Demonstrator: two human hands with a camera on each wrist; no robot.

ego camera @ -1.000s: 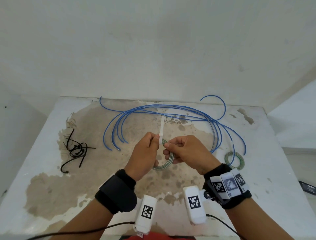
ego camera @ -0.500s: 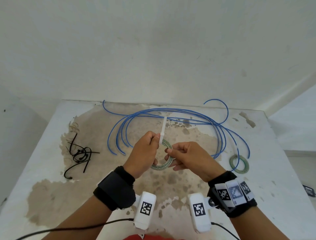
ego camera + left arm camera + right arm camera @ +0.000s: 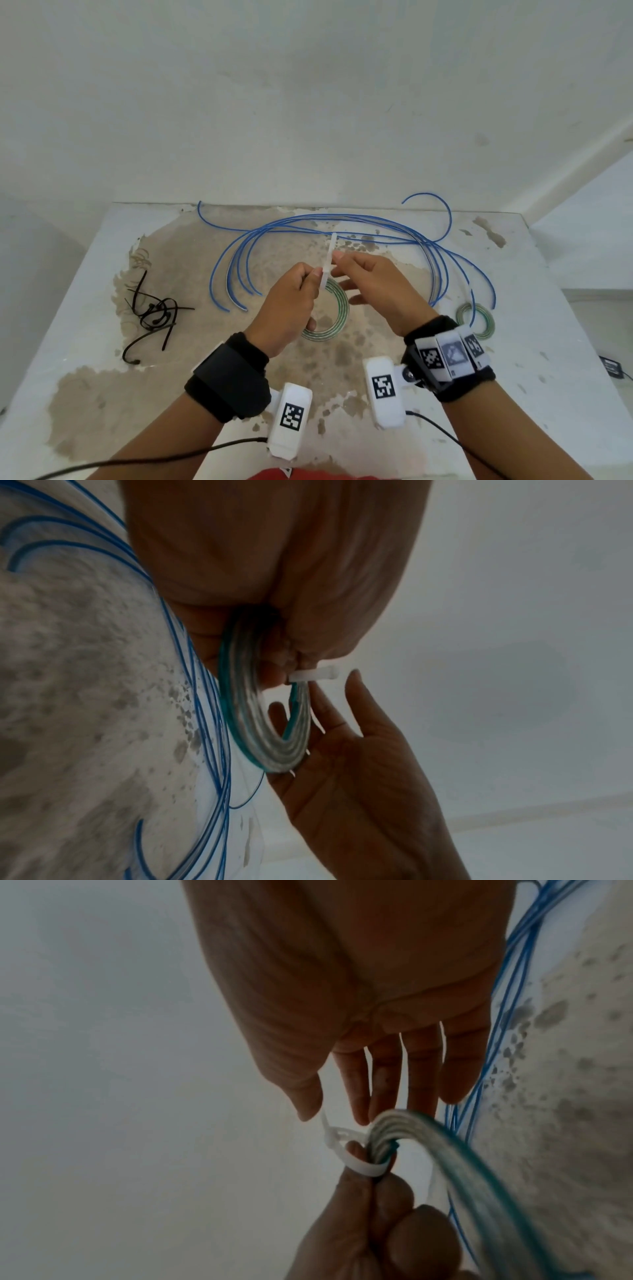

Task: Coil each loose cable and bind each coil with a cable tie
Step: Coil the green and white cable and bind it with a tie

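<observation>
A tangle of black cable ties (image 3: 154, 313) is lying at the left of the worn table (image 3: 85, 342), well apart from everything else. Further right, long blue cable (image 3: 308, 224) is spread in loose arcs across the far half of the table. In front of it, a green-and-white coil (image 3: 337, 310) is being held above the table by the left hand (image 3: 291, 308), its fingers curled round the coil's turns at the spot where a white cable tie (image 3: 328, 262) is looped about them. In the right wrist view the loop (image 3: 352, 1153) is seen standing slack round the bundle, not drawn tight. The tie's free tail is being pinched between thumb and forefinger of the right hand (image 3: 373, 291), while its other fingers are left extended. At the far right, a second green-and-white coil (image 3: 476, 320) is lying flat on the table near the blue cable's end.
</observation>
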